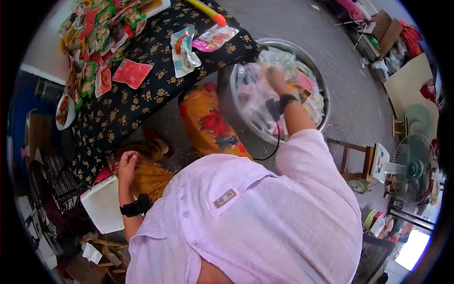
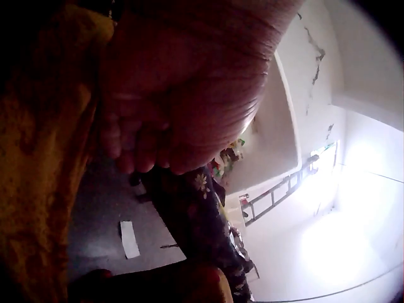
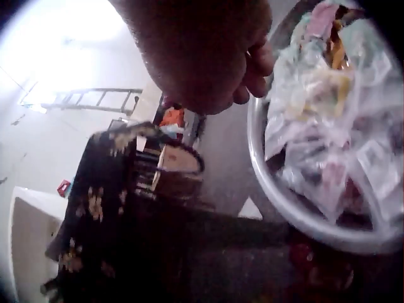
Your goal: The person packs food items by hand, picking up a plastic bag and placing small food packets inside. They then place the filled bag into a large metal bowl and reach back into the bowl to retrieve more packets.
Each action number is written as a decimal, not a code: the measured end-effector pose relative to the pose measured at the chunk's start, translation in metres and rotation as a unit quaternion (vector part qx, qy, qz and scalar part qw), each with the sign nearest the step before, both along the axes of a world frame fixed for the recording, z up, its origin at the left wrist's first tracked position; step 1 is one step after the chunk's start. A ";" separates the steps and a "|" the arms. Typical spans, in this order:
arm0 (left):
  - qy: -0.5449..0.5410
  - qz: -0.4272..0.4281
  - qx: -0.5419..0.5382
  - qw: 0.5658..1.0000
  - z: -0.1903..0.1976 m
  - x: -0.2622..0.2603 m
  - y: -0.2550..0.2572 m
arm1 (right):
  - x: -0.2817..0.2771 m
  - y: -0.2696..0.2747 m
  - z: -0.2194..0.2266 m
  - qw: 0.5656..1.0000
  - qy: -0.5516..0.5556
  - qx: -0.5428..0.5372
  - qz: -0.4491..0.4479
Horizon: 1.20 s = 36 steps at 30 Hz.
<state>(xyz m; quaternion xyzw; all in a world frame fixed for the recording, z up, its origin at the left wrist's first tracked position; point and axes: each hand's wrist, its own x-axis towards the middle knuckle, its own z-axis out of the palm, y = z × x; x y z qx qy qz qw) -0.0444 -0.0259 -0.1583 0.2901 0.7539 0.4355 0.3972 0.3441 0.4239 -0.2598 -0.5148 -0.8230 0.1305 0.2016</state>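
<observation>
In the head view my right hand (image 1: 276, 80), blurred, is over a wide metal basin (image 1: 326, 102) heaped with clear plastic bags and printed wrappers (image 1: 257, 102). The right wrist view shows that hand (image 3: 202, 53) beside the basin's rim (image 3: 259, 148), fingers loosely bent and nothing visible in them. My left hand (image 1: 127, 163) hangs by my lap, below the table's edge, its fingers loosely curled and holding nothing. On the flowered tablecloth (image 1: 127, 111) lie a red packet (image 1: 133, 73), a light blue pouch (image 1: 184, 52) and a pink-and-white pouch (image 1: 216, 38).
Many printed food packets (image 1: 101, 35) are piled at the table's far left. A yellow stick with an orange tip (image 1: 219, 20) lies at the far edge. A white bowl (image 1: 65, 112) stands at the left corner. A fan (image 1: 414, 169) and a wooden stool (image 1: 352, 158) stand to the right.
</observation>
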 end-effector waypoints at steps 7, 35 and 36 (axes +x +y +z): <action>-0.134 0.148 0.108 0.974 0.005 -0.006 -0.024 | -0.066 -0.099 0.015 0.989 0.113 -0.070 0.065; 0.278 0.312 -0.268 0.868 -0.107 -0.038 -0.211 | -0.194 -0.216 0.094 0.907 0.153 0.091 0.382; 0.299 0.296 -0.287 0.861 -0.094 -0.033 -0.200 | -0.195 -0.216 0.094 0.906 0.152 0.091 0.385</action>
